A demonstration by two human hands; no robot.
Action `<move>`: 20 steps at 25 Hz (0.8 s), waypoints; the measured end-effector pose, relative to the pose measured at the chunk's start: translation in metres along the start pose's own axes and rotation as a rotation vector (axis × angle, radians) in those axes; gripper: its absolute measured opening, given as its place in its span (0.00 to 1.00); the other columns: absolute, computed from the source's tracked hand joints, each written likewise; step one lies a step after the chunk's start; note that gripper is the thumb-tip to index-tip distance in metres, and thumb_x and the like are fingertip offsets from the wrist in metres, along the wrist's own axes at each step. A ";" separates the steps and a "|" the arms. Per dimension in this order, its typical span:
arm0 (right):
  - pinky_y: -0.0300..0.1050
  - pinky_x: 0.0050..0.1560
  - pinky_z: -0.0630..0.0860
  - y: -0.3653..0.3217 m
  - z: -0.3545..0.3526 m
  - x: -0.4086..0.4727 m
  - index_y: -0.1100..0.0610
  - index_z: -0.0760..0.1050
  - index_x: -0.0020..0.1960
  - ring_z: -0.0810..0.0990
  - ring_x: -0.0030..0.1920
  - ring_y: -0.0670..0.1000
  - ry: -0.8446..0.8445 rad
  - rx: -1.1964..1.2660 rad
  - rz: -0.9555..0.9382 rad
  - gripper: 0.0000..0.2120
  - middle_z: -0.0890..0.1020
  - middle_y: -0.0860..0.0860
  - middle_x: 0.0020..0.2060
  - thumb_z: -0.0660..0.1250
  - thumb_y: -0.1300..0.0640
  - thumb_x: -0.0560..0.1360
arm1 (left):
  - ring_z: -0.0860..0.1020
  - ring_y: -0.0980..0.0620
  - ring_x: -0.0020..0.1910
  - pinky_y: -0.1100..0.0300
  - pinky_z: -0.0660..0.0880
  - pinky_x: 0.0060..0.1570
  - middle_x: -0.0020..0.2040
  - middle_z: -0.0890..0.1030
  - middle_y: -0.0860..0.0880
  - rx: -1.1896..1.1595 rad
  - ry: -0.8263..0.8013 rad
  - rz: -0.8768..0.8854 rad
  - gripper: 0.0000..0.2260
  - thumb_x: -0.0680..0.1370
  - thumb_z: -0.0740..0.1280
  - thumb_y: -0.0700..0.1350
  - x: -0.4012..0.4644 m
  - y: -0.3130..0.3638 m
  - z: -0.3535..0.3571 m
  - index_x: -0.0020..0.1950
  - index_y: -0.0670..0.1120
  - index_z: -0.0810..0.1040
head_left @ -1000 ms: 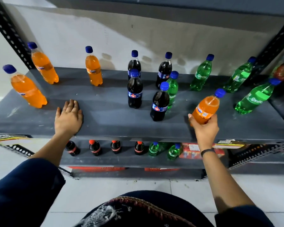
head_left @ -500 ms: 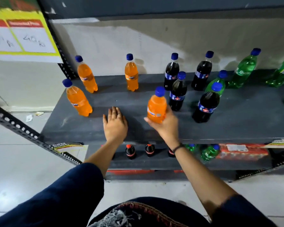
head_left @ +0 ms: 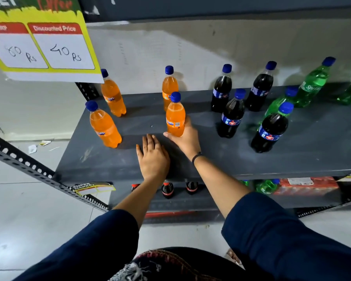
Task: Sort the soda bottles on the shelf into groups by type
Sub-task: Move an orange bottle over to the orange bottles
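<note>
My right hand [head_left: 185,136] grips an orange Fanta bottle [head_left: 175,115], upright on the grey shelf [head_left: 221,159], just in front of another orange bottle [head_left: 169,86]. Two more orange bottles stand at the left: one at the back [head_left: 112,94], one nearer [head_left: 104,125]. My left hand [head_left: 152,157] lies flat on the shelf, fingers spread, holding nothing. Several dark cola bottles [head_left: 231,116] stand at the middle right. Green Sprite bottles [head_left: 312,83] stand at the far right, one [head_left: 280,102] partly behind a cola bottle [head_left: 271,128].
A yellow price sign [head_left: 41,41] hangs at the upper left. A perforated metal rail [head_left: 28,169] slants across the left. The lower shelf holds small red-capped cola bottles [head_left: 167,189], green bottles [head_left: 266,185] and a red pack [head_left: 306,185]. Another shelf board runs overhead.
My right hand carried the orange bottle from the right end leftward, past the colas, and set it down near the other orange bottles. My view swung left. The left hand stayed flat.
</note>
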State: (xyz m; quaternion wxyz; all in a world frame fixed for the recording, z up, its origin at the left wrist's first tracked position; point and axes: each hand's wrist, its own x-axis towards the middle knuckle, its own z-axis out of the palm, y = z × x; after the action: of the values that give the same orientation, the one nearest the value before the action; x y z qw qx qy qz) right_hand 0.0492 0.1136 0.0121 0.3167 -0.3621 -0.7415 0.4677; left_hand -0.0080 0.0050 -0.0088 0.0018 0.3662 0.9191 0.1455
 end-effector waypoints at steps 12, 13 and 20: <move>0.37 0.47 0.79 0.044 -0.146 -0.120 0.46 0.78 0.47 0.81 0.45 0.44 0.506 0.178 -0.042 0.09 0.83 0.54 0.45 0.69 0.60 0.74 | 0.66 0.37 0.71 0.46 0.57 0.73 0.69 0.71 0.35 -0.281 0.048 0.487 0.19 0.77 0.60 0.39 -0.073 0.054 -0.009 0.66 0.34 0.70; 0.34 0.44 0.78 0.046 -0.165 -0.122 0.45 0.77 0.46 0.80 0.44 0.44 0.575 0.195 -0.048 0.09 0.82 0.55 0.44 0.69 0.60 0.74 | 0.66 0.37 0.71 0.46 0.57 0.73 0.68 0.71 0.35 -0.282 0.039 0.533 0.19 0.77 0.60 0.40 -0.077 0.069 -0.005 0.66 0.34 0.70; 0.32 0.46 0.76 0.075 -0.274 -0.061 0.59 0.72 0.59 0.76 0.48 0.45 0.585 0.172 0.032 0.16 0.77 0.56 0.49 0.69 0.65 0.72 | 0.52 0.40 0.76 0.47 0.49 0.76 0.76 0.57 0.35 -0.225 -0.060 0.117 0.25 0.79 0.56 0.43 -0.002 0.158 0.011 0.73 0.35 0.55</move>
State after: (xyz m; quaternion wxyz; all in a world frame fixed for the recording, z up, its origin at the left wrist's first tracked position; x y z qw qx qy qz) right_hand 0.3217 0.2128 0.0336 0.5387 -0.4650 -0.5708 0.4097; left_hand 0.1013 0.1158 0.0227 0.0617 0.4206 0.8737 0.2365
